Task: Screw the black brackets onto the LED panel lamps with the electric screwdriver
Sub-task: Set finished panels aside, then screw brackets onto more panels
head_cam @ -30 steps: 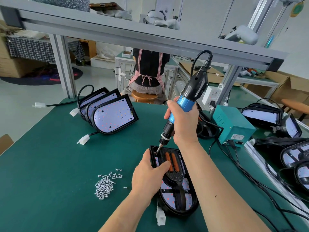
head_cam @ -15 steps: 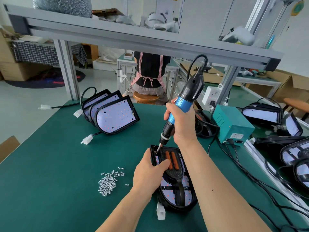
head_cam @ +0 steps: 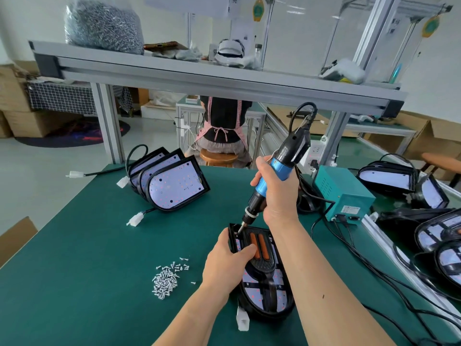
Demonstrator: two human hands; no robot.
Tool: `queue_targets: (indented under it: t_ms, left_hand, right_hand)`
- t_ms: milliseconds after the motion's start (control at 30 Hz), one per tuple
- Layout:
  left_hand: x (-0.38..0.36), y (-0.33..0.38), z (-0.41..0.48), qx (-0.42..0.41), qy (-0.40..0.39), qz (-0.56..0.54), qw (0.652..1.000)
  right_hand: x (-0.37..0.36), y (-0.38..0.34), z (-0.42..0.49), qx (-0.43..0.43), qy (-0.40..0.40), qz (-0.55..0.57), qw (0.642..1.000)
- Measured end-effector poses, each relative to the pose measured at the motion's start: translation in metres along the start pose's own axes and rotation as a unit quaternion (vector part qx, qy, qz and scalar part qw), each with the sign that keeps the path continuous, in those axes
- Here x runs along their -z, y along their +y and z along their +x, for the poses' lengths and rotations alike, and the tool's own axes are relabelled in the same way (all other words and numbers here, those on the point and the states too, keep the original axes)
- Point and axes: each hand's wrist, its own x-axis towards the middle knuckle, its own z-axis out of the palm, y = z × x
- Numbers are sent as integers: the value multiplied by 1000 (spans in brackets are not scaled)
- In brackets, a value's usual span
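An LED panel lamp [head_cam: 264, 299] lies flat on the green table [head_cam: 74, 283] in front of me. A black bracket [head_cam: 263, 264] with two orange strips sits on top of it. My left hand [head_cam: 224, 262] grips the lamp's far left edge, thumb on the bracket. My right hand [head_cam: 278, 193] holds the blue and black electric screwdriver [head_cam: 274, 171], tilted, its bit down on the lamp's far left corner. A heap of small silver screws [head_cam: 166, 280] lies to the left of the lamp.
Three lamps [head_cam: 172, 187] lean in a row at the far left, with white plugs on cables. A teal power box [head_cam: 343, 192] stands right of my right hand, black cables trailing from it. More lamps [head_cam: 439, 236] crowd the right edge. A shelf beam [head_cam: 224, 83] spans overhead.
Both hands and the screwdriver hold their place on the lamp's far left corner. Only my view has tilted upward, showing more of the shelf.
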Motion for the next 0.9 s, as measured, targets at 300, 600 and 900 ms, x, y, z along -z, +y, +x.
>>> queue_targets:
  t_ms: [300,600,900]
  left_hand:
    - [0,-8,7,-7,4,-11,1000]
    - [0,-5,5,-15,4,-14,1000]
    - [2,-4,1,-23,-2,-19,1000]
  right_hand:
    - [16,-38,9,50,118,-30,991]
    - [117,-24,16,-261,129,-168,942]
    - [156,24,-20,-243,135,-415,867]
